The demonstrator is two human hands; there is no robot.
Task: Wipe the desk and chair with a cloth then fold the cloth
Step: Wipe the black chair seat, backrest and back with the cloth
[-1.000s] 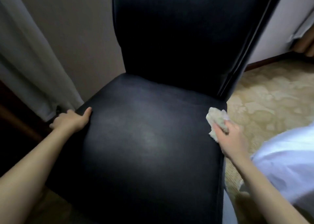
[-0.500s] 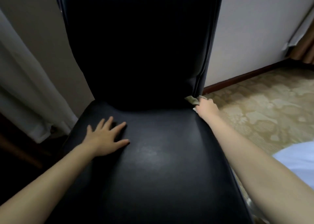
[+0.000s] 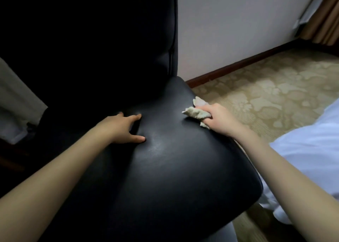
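A black leather chair [image 3: 170,168] fills the middle of the view, its tall backrest dark at the upper left. My right hand [image 3: 220,119] grips a crumpled pale cloth [image 3: 197,112] and holds it against the seat's right edge, near the back corner. My left hand [image 3: 122,129] rests on the seat near the backrest, fingers spread and straight. No desk is in view.
A white wall with a dark wooden skirting board [image 3: 238,65] runs behind the chair. Patterned beige carpet [image 3: 275,95] lies to the right. White fabric [image 3: 311,150] is at the right edge, a pale curtain [image 3: 16,102] at the left, brown drapes [image 3: 326,17] top right.
My right hand has drawn the cloth forward from the seat's back corner along the right edge. My left hand has slid toward the backrest. The view has swung to the right.
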